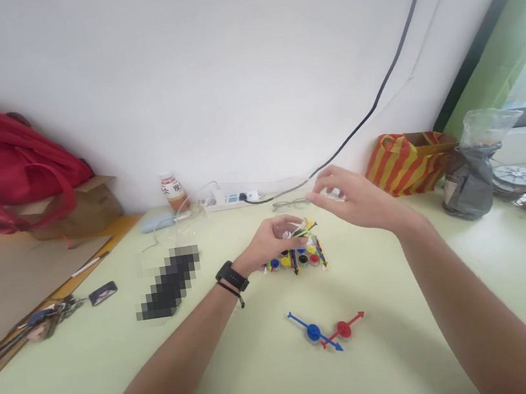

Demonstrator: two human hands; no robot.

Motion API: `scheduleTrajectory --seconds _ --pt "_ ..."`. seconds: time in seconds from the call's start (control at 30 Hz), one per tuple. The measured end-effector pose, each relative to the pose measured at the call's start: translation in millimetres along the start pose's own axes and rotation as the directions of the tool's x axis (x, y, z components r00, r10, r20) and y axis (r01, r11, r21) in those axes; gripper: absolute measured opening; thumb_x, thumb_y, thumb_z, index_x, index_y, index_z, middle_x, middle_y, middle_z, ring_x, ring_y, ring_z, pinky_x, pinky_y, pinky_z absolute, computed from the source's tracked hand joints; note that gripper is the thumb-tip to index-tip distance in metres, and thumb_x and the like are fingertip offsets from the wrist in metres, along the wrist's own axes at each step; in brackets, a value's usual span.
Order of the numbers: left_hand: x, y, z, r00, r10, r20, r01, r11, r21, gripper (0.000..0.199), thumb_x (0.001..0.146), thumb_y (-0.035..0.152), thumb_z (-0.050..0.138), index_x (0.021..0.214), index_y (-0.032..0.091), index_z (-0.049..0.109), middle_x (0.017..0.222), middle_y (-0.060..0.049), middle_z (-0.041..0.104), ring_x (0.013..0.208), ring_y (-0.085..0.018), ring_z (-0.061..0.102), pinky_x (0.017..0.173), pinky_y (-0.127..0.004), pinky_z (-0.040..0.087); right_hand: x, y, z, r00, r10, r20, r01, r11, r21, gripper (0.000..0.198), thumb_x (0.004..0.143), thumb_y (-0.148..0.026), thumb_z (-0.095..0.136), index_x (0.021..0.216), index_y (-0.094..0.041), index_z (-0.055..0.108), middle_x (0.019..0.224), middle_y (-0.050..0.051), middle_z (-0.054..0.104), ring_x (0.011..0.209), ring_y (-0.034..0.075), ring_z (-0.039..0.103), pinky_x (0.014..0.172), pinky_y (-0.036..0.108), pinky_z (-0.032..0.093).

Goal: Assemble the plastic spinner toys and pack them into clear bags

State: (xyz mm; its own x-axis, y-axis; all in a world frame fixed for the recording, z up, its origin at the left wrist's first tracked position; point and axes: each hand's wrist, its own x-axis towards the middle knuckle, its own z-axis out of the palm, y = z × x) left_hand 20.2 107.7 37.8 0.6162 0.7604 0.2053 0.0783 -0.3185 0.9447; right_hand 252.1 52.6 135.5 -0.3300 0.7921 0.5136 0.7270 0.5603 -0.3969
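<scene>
My left hand (276,242), with a black watch on its wrist, curls its thumb and fingers round a white arrow spinner (287,235) at the back of a small group of spinners. Fingers hide part of that piece. In the group, round bases (304,259) in blue, yellow, black and red stand in rows, with coloured arrows among them. My right hand (354,200) hovers to the right and behind, its bent fingers apart and nothing visible in them. Nearer to me, a blue arrow spinner (313,332) and a red arrow spinner (344,329) lie with their arrows crossing.
Behind the hands are eyeglasses (288,205) and a power strip (229,200) with a black cable. A bottle (174,193) stands back left; a blurred dark object (172,281) and keys (55,317) lie left. A striped bag (405,164) and grey plastic bag (469,184) stand right.
</scene>
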Motion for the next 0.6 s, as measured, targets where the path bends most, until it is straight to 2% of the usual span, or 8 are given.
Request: scheduleTrajectory --seconds 0.07,0.1,0.2,0.3,0.4,0.5,0.6 --pt "-1 4 -1 0.999 -0.007 0.034 0.009 0.998 -0.057 0.057 0.075 0.042 0.089 0.123 0.018 0.069 0.115 -0.013 0.075 0.106 -0.026 0.070 0.090 -0.037 0.054 -1 1 -2 0.996 0.009 0.092 -0.011 1.000 0.022 0.025 0.096 -0.042 0.063 0.083 -0.022 0.071 0.089 0.005 0.070 0.078 0.019 0.062 0.068 0.032 0.047" --pt "-1 6 -2 0.999 -0.004 0.053 0.007 0.998 -0.068 0.058 0.075 0.042 0.089 0.125 0.019 0.069 0.118 -0.013 0.074 0.111 -0.028 0.069 0.092 -0.039 0.054 -1 1 -3 0.996 0.012 0.092 -0.015 1.000 0.027 0.024 0.096 -0.039 0.062 0.082 -0.021 0.070 0.083 0.004 0.070 0.076 0.018 0.062 0.067 0.032 0.047" --pt "-3 11 -3 0.995 0.018 0.095 -0.009 0.996 -0.094 0.064 0.075 0.040 0.090 0.132 0.021 0.066 0.130 -0.015 0.070 0.124 -0.032 0.065 0.097 -0.042 0.054 0 -1 -3 0.995 -0.014 0.099 0.009 0.999 0.050 0.020 0.095 -0.032 0.062 0.081 -0.021 0.069 0.080 0.003 0.071 0.077 0.018 0.063 0.068 0.031 0.047" --pt "-3 11 -4 0.992 0.007 0.126 0.012 0.989 -0.147 0.069 0.076 0.038 0.090 0.137 0.022 0.062 0.133 -0.018 0.069 0.127 -0.034 0.065 0.100 -0.047 0.054 0 -5 -3 0.989 -0.037 0.144 0.027 0.997 0.071 0.017 0.092 -0.029 0.065 0.078 -0.020 0.069 0.079 0.003 0.072 0.076 0.018 0.064 0.069 0.031 0.048" --pt "-3 8 -5 0.992 -0.014 0.124 0.033 0.987 -0.159 0.072 0.076 0.037 0.090 0.140 0.022 0.060 0.134 -0.019 0.068 0.127 -0.035 0.065 0.103 -0.051 0.053 0 -10 -2 0.998 -0.022 0.066 0.017 0.997 0.073 0.016 0.091 -0.026 0.065 0.077 -0.020 0.068 0.078 0.002 0.072 0.075 0.018 0.064 0.070 0.031 0.049" --pt "-3 7 -5 0.995 -0.001 0.104 0.013 0.994 -0.112 0.072 0.077 0.035 0.090 0.141 0.025 0.060 0.137 -0.017 0.066 0.134 -0.034 0.059 0.111 -0.053 0.047 1 -16 -2 0.998 -0.056 0.017 0.054 0.994 0.095 0.014 0.091 -0.025 0.065 0.078 -0.021 0.068 0.080 0.002 0.072 0.075 0.018 0.064 0.069 0.031 0.049" --pt "-3 8 -4 0.994 0.024 0.107 -0.008 0.988 -0.154 0.077 0.076 0.034 0.090 0.144 0.028 0.057 0.148 -0.015 0.058 0.138 -0.035 0.055 0.115 -0.054 0.042 2 -20 -1 0.974 -0.094 -0.207 0.109 0.992 0.060 0.012 0.091 -0.025 0.064 0.080 -0.021 0.066 0.081 0.003 0.070 0.076 0.019 0.063 0.068 0.032 0.048"
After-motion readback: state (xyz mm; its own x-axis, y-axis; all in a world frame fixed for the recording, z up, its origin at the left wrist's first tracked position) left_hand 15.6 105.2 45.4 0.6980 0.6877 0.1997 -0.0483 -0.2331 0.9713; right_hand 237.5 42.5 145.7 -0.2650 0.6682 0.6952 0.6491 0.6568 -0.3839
